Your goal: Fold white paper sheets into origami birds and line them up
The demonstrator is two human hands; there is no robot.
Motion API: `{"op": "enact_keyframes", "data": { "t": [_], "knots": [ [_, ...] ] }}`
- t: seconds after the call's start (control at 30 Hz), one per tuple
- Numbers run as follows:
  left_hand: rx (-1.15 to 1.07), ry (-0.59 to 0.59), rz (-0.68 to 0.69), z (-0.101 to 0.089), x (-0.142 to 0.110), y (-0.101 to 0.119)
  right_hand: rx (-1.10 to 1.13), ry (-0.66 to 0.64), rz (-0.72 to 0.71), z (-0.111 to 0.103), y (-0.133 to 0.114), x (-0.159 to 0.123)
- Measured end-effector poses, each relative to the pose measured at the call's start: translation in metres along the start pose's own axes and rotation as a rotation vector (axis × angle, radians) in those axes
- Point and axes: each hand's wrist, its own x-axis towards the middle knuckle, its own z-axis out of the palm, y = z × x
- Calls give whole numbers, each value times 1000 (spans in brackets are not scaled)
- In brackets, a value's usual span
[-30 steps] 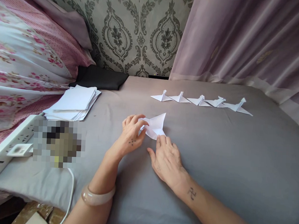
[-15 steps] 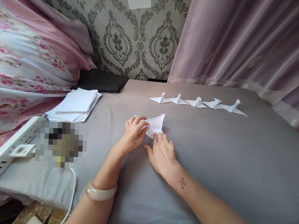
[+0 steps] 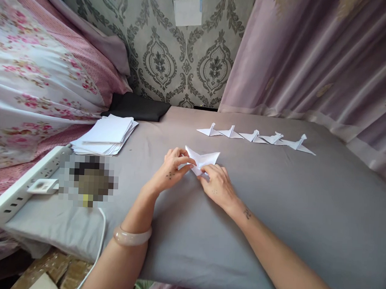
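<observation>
A partly folded sheet of white paper stands between my hands, with two pointed corners rising at its far side. My left hand pinches its left edge between thumb and fingers. At the near right edge, my right hand closes thumb and fingertips on the paper. The fingers partly hide the folds at the near side. Farther back and to the right, several folded paper birds sit in a row on the grey cloth surface.
A stack of white paper lies at the left, before a black folded item. A white power strip with a plugged-in charger and a white cable runs along the left edge. A pink curtain hangs at the right.
My right hand has gone from lying flat with fingers on the paper to pinching its edge. The paper's far corners now stand up more. The camera view has shifted slightly.
</observation>
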Motion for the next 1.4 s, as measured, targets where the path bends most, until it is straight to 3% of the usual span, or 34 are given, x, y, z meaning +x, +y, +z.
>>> {"op": "enact_keyframes", "data": {
  "t": [0.2, 0.47, 0.67, 0.87, 1.13, 1.4],
  "knots": [
    [65, -37, -18, 1, -19, -7, -369, 2, -174, -13, -8, -13],
    [91, 25, -162, 6, -57, -4, -561, -200, -256, -9, -26, -21],
    [37, -15, -184, 20, -57, 1, -467, -267, -249, -12, -21, -12],
    [69, -34, -189, 33, -46, 0, -290, -304, -156, -15, -14, -3],
    [64, -80, -258, 29, -36, 5, -164, -445, -38, -25, -13, 19],
    [97, -95, -257, 31, -30, 3, -132, -467, -49, -21, -13, 23]
  ]
}}
